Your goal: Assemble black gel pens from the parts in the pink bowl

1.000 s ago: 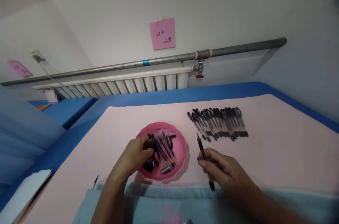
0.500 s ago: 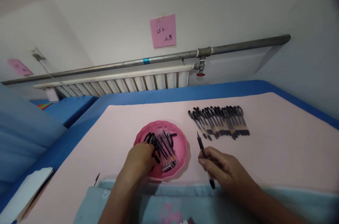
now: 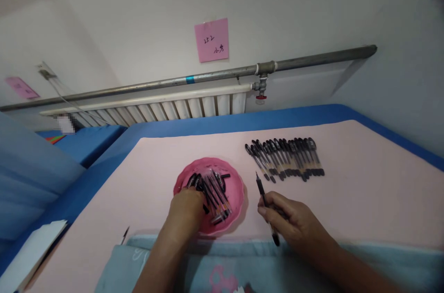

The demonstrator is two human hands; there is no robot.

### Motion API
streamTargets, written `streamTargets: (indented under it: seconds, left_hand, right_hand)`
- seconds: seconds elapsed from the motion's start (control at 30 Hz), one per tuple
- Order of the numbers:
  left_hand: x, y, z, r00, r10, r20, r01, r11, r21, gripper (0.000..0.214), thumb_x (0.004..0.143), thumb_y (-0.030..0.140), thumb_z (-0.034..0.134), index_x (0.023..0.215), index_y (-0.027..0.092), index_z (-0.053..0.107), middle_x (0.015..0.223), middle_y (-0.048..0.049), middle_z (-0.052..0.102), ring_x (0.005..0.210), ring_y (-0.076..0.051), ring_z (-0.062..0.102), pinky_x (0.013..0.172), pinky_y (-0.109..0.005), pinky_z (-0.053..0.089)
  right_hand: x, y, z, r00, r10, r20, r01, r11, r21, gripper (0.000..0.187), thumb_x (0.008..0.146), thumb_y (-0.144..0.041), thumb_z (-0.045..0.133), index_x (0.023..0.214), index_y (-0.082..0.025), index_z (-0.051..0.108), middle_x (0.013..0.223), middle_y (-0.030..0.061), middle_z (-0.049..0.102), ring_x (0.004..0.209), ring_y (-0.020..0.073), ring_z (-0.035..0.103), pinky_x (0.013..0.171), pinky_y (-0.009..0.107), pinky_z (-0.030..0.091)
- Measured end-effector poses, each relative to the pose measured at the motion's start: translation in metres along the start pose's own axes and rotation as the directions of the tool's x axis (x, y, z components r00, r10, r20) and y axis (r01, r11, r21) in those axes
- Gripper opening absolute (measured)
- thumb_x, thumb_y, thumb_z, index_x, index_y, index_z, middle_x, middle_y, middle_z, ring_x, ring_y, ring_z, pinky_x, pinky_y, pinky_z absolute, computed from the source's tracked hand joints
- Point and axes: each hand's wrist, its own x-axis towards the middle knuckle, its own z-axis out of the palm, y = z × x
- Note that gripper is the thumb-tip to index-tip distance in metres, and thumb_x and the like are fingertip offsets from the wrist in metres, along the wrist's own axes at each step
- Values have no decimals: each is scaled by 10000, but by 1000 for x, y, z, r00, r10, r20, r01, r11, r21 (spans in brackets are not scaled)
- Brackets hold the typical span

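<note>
My right hand (image 3: 289, 219) pinches an uncapped black pen (image 3: 260, 186), its bare tip pointing up and away from me. Inside the pink scalloped bowl (image 3: 237, 200) reaches my left hand (image 3: 188, 207); its fingers are bent down among the contents and hidden, so I cannot see what they hold. Clear pen barrels (image 3: 217, 191), black caps and other dark pen parts lie in the bowl. To the right and farther back, a row of capped black pens (image 3: 286, 159) lies side by side on the pink tabletop (image 3: 364, 182).
A light blue cloth (image 3: 183, 260) covers the near edge. At left lie another pen (image 3: 125, 234) and a white stack of paper or box (image 3: 38, 247). Behind the table are a blue edge, a white radiator (image 3: 204, 106) and a metal pipe (image 3: 222, 74) with a red valve.
My left hand has shifted slightly to the right within the bowl. My right hand still has the pen, nearly unmoved. The whole view has drifted a little.
</note>
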Motion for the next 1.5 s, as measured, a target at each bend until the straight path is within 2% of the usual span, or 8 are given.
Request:
streamTargets:
  seconds: [0.2,0.37,0.47,0.57,0.77,0.97,1.17,1.5]
  left_hand:
    - [2,0,3,1000,-14,-10,13,989,-147,261,679,109,507,854,91,699,921,-219,680,869,-321,635,731,-360,462]
    - [4,-6,-1,1000,6,-22,-10,983,-182,230,693,106,477,824,117,666,869,-166,686,825,-269,638,706,-331,450]
    - [6,-15,-1,997,16,-82,-43,942,-333,146,730,156,466,748,144,611,751,-99,664,714,-214,625,634,-296,439]
    - [8,-19,1,995,1,-100,-66,758,-649,83,748,222,481,722,167,539,674,-32,616,591,-161,589,549,-268,435]
    - [2,-6,-2,991,116,-74,-90,135,-987,140,721,278,590,790,181,518,665,35,587,548,-114,585,543,-252,474]
    - [-1,0,-4,989,123,-84,-71,-111,-991,233,657,295,711,763,147,566,661,27,627,517,-88,583,538,-231,488]
    - [-1,0,-4,990,136,-41,-15,-187,-982,306,569,240,784,812,132,633,709,23,642,540,-86,600,580,-239,510]
    - [-3,1,-2,978,201,-50,-35,-77,-996,278,636,285,740,839,122,641,655,-16,677,540,-125,632,579,-256,500]
  right_hand:
    - [-1,-2,0,1000,-3,0,3,1000,21,203,801,-355,450,646,-223,459,487,-56,440,464,118,453,463,229,365]
    - [-1,-2,0,1000,2,-7,-1,1000,22,205,800,-361,453,650,-223,462,510,-54,446,484,122,467,477,232,371]
    - [0,-1,0,1000,-6,-3,6,1000,23,207,802,-371,448,659,-222,465,519,-54,440,489,124,466,482,235,371]
    - [-1,1,0,1000,-14,-3,14,1000,26,203,806,-367,444,670,-219,472,523,-55,438,491,122,467,486,234,377]
    - [-1,2,0,999,-39,31,38,998,44,189,826,-342,452,701,-208,500,530,-53,440,484,110,450,466,220,361]
    - [-5,1,-1,981,-176,79,185,975,-121,199,887,-334,414,848,-215,569,627,-22,520,569,125,487,535,229,370]
    - [-7,3,2,959,-263,106,279,944,-177,193,890,-281,442,978,-224,604,823,31,618,735,149,568,652,241,428]
    - [-7,3,3,944,-296,143,321,925,-205,268,888,-279,440,1082,-218,616,918,58,675,830,171,613,700,259,469]
